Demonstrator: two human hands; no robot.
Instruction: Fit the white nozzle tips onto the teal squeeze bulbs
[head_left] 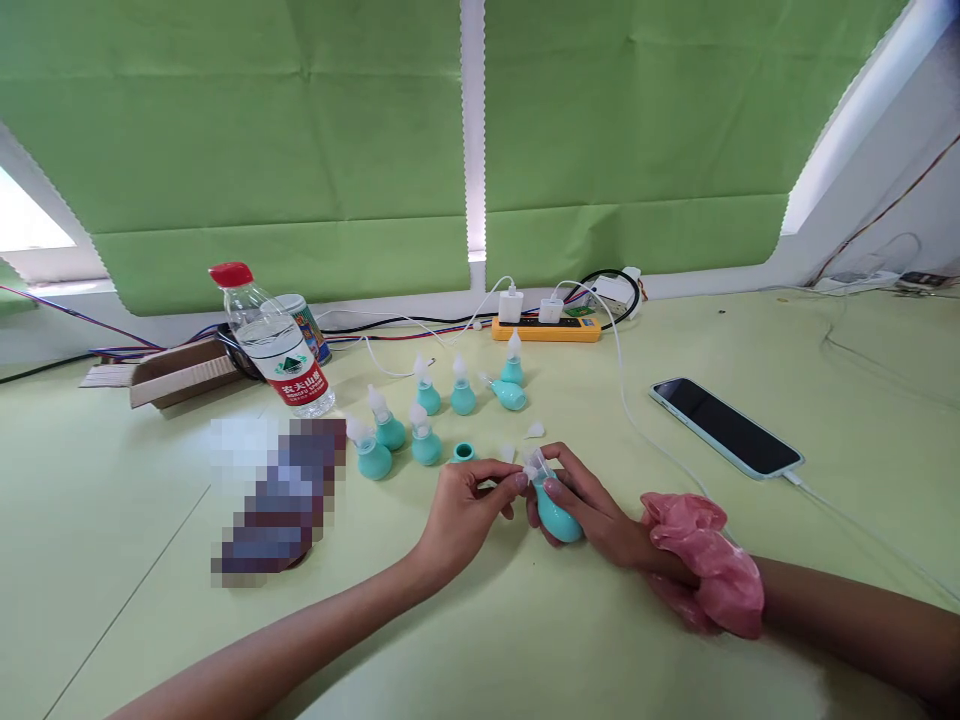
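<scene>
My right hand [596, 510] is wrapped round a teal bulb nasal aspirator [561, 518], which tilts up and to the left. At its top end, my left hand [469, 505] pinches the translucent tip [534, 466] between thumb and fingers. Just behind my left hand stands a teal bulb without a nozzle [464, 452]. Two loose clear pieces, one of them a small tip [535, 431], lie behind my hands. Several more aspirators with clear nozzles, such as one upright aspirator [463, 398], stand further back; another aspirator [510, 395] lies on its side.
On the left are a water bottle [281, 345], a can [313, 335], an open cardboard box [184, 372] and a blurred-out item [281, 500]. An orange power strip [546, 329] with chargers sits at the back. A charging phone [724, 425] lies right, its white cable crossing the table.
</scene>
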